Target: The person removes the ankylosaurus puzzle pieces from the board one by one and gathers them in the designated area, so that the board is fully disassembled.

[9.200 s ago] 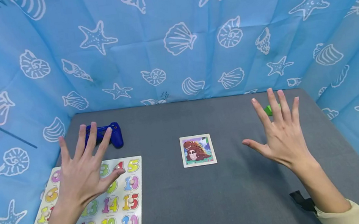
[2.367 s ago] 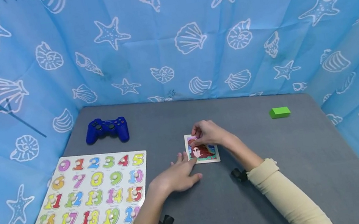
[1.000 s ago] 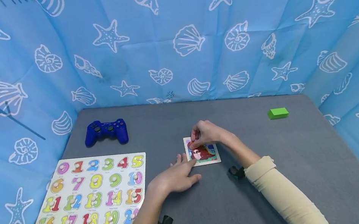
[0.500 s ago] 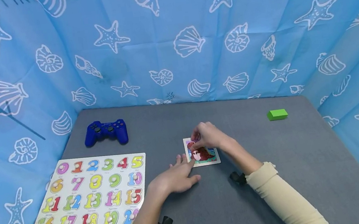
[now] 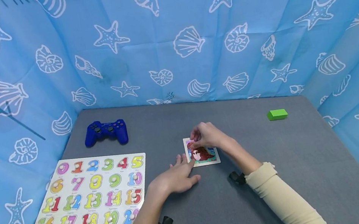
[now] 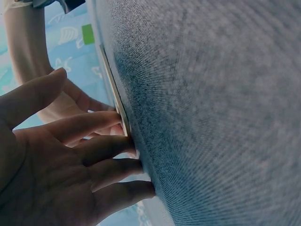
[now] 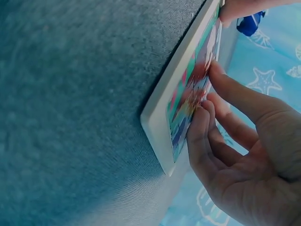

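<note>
A small framed dinosaur jigsaw puzzle point(image 5: 206, 158) lies flat on the grey table between the two hands. My left hand point(image 5: 174, 175) rests at its near left side, with fingers extended and one fingertip on the frame's corner. In the left wrist view, those fingertips reach the thin edge of the puzzle. Over its upper left part is my right hand point(image 5: 208, 135), with bent fingers. The right wrist view has the thumb point(image 7: 225, 82) and bent fingers point(image 7: 200, 127) touching the picture, a stretch of it between them; I cannot tell if a piece is pinched.
A white number peg board point(image 5: 88, 196) lies at the left, its lower right corner partly behind the left arm. A blue game controller point(image 5: 105, 132) sits behind it. Toward the back right is a green block point(image 5: 277, 114). A blue shell-print curtain point(image 5: 144, 55) surrounds the table.
Both hands were spread in the air at first; they then came to the puzzle, left at its near left side, right over its top. Over the last second they have barely moved.
</note>
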